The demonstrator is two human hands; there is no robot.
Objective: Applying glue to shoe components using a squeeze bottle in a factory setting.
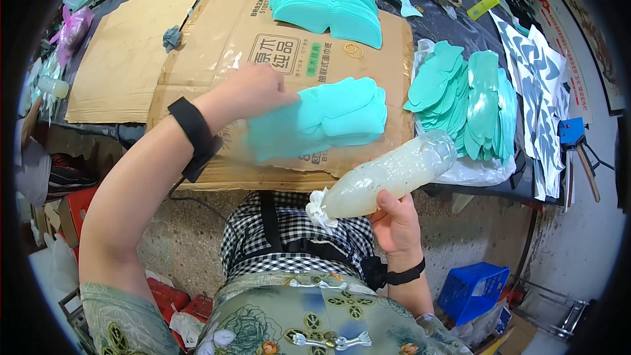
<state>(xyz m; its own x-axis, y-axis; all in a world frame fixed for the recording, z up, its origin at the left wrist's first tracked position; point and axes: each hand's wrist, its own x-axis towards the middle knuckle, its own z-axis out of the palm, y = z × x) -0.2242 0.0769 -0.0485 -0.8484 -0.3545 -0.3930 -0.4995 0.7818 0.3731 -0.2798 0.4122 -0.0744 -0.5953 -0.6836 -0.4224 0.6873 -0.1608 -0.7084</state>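
Observation:
My left hand (259, 90) is closed at the left end of a low pile of turquoise sheet cut-outs (355, 112) on flattened cardboard. Under its fingers a turquoise cut-out (276, 137) is smeared by motion; the hand appears to grip it, though the fingertips are hidden. In front of the table edge my right hand (397, 220) is wrapped round a clear plastic bottle (394, 171). Cloudy whitish matter coats or fills the bottle, which lies tilted, its neck pointing lower left. White, crumpled material (319, 210) covers the neck.
Brown cardboard (217, 33) covers much of the dark table. A tall stack of turquoise cut-outs (322, 0) stands at the back, beside yellow rings (353, 50). More green pieces (437, 89) lie on the right, near patterned white sheets (529, 72). Below sits a blue crate (473, 289).

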